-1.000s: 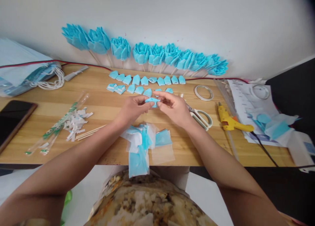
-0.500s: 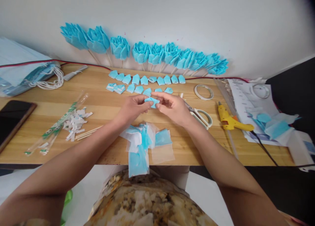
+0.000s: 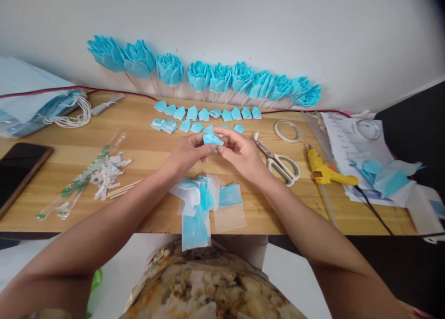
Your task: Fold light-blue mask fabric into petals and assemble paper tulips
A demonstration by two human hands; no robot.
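My left hand [image 3: 187, 153] and my right hand [image 3: 240, 153] meet over the wooden table [image 3: 146, 147], both pinching one small folded blue petal piece [image 3: 211, 140] between their fingertips. Just beyond them lie two rows of similar folded blue petals [image 3: 208, 114]. A row of finished blue paper flowers [image 3: 205, 75] on sticks leans against the white wall. Near the table's front edge, under my forearms, sits a pile of blue and white cut sheets [image 3: 203, 203].
Scissors [image 3: 281, 162], a tape ring [image 3: 287, 130] and a yellow glue gun [image 3: 325, 169] lie to the right, with papers [image 3: 361, 147] beyond. To the left are white paper scraps [image 3: 107, 173], wooden sticks [image 3: 123, 188], a dark phone [image 3: 17, 168] and a bag of masks [image 3: 41, 108].
Both hands have shifted slightly left and away from me with the petal piece, turning it between the fingertips. Nothing else on the table moved.
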